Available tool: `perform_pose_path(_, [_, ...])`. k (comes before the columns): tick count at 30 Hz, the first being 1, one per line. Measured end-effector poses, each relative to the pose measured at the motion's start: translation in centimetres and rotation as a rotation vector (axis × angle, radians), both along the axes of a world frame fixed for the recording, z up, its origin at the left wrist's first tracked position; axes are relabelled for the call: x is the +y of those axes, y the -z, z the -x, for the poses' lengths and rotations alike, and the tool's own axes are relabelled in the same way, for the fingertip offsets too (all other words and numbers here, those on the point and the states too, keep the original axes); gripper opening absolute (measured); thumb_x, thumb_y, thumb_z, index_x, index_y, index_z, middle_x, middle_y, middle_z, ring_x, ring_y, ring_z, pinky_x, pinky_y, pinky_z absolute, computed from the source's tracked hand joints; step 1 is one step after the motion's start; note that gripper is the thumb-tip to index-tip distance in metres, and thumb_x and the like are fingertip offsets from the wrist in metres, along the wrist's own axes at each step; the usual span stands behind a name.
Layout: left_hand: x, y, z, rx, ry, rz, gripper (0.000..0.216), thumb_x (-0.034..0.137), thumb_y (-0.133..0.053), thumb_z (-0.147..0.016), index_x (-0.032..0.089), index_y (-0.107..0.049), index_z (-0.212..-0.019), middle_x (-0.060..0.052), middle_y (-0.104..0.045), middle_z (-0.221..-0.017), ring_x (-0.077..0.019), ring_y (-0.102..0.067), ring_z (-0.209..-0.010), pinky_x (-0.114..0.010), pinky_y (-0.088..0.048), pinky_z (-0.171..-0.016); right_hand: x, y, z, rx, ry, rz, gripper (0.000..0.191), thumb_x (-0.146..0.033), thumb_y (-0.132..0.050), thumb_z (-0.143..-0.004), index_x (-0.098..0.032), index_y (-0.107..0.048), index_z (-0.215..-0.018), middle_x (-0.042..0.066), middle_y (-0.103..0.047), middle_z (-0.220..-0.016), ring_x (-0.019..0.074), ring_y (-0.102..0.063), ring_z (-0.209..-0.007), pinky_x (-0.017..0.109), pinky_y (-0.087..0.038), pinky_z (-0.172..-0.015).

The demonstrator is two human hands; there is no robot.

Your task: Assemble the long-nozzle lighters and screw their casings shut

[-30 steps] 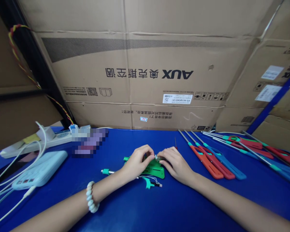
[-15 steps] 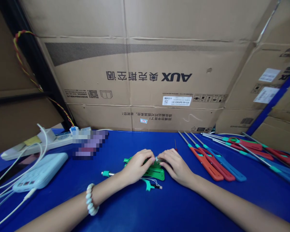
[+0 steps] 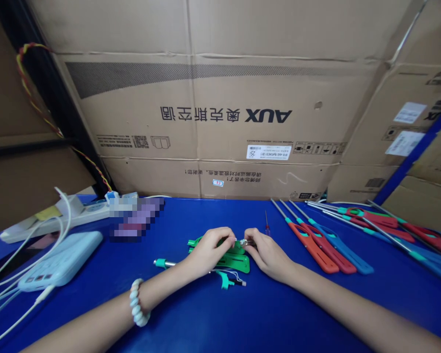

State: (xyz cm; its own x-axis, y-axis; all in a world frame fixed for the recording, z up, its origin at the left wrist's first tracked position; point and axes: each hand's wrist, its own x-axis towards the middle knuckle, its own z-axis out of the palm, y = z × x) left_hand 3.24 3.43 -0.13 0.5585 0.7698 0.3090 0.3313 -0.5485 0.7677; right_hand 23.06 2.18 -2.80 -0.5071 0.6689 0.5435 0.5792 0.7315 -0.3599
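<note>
My left hand [image 3: 209, 249] is closed in a pinch, a tiny white bit showing at its fingertips; what it grips is too small to name. Across from it, my right hand [image 3: 267, 254] is closed on a small part with a pale, metallic end [image 3: 244, 242]. The fingertips of both hands are close together but apart. Under and beside my left hand lie green lighter handle halves [image 3: 238, 263]. A metal lighter tube with a teal collar [image 3: 160, 263] is partly hidden by my left wrist. Nearer me lies a teal trigger [image 3: 225, 281] beside thin white wires and a small black piece [image 3: 238, 282].
A small screwdriver [image 3: 267, 229] lies behind my right hand. Long-necked lighters, orange [image 3: 312, 247], red and blue, lie at the right. At the left are a light-blue power bank [image 3: 61, 260] with white cables and a power strip [image 3: 91, 213]. Cardboard [image 3: 220, 88] walls the back.
My right hand has turned and drawn slightly away from the left, uncovering the pale end of its part and more of the screwdriver. My left hand has hardly moved.
</note>
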Motion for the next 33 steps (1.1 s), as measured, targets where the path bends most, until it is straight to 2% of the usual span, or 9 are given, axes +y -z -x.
perform_pose_path(4, [0.06,0.09,-0.06,-0.062,0.004,0.040,0.033,0.036,-0.043,-0.090,0.016,-0.055,-0.067,-0.001,-0.057,-0.069,-0.0155,-0.051,-0.068,-0.025,-0.040,-0.069,-0.12,-0.31,-0.02,-0.009,-0.025,0.000,0.015,-0.021,-0.038,-0.095,-0.020,-0.042,-0.109,0.007,-0.057,-0.094,0.0194,-0.057,-0.085,0.032,-0.048,-0.073])
perform_pose_path(6, [0.07,0.21,-0.07,-0.078,0.003,0.044,0.032,0.035,-0.044,-0.089,0.016,-0.055,-0.066,0.000,-0.058,-0.068,-0.0153,-0.051,-0.067,-0.025,-0.040,-0.069,-0.15,-0.62,0.00,-0.028,-0.053,-0.016,0.018,-0.021,-0.033,-0.096,-0.020,-0.046,-0.109,0.008,-0.055,-0.095,0.0204,-0.053,-0.089,0.035,-0.047,-0.078])
perform_pose_path(9, [0.07,0.40,-0.05,-0.068,0.002,0.037,0.032,0.034,-0.045,-0.090,0.016,-0.055,-0.066,0.000,-0.057,-0.068,-0.0151,-0.051,-0.068,-0.024,-0.039,-0.069,-0.13,-0.95,0.09,-0.042,-0.073,-0.021,0.022,-0.021,-0.029,-0.098,-0.019,-0.051,-0.099,0.007,-0.052,-0.088,0.0202,-0.049,-0.084,0.034,-0.045,-0.075])
perform_pose_path(13, [-0.04,0.40,-0.04,-0.047,0.011,0.020,0.031,0.031,-0.044,-0.091,0.015,-0.056,-0.067,0.000,-0.057,-0.069,-0.0150,-0.052,-0.068,-0.024,-0.039,-0.068,-0.07,-0.98,0.21,-0.017,-0.082,-0.055,0.022,-0.022,-0.027,-0.098,-0.019,-0.048,-0.091,0.006,-0.051,-0.083,0.0198,-0.047,-0.079,0.033,-0.043,-0.071])
perform_pose_path(22, [-0.64,-0.40,-0.14,-0.016,0.036,-0.055,0.030,0.026,-0.042,-0.093,0.015,-0.054,-0.068,0.000,-0.054,-0.070,-0.0142,-0.051,-0.069,-0.024,-0.038,-0.069,-0.02,-0.69,0.09,-0.067,-0.061,-0.079,0.022,-0.023,-0.026,-0.099,-0.020,-0.047,-0.091,0.006,-0.055,-0.082,0.0192,-0.049,-0.075,0.033,-0.042,-0.070])
perform_pose_path(33, [-0.52,-0.23,-0.02,0.086,0.038,-0.185,0.029,0.026,-0.038,-0.095,0.017,-0.049,-0.070,0.001,-0.049,-0.069,-0.0145,-0.047,-0.069,-0.026,-0.036,-0.069,0.09,-0.56,0.01,-0.077,-0.065,-0.038,0.026,-0.027,-0.024,-0.100,-0.019,-0.046,-0.090,0.005,-0.056,-0.082,0.0191,-0.048,-0.075,0.033,-0.039,-0.070])
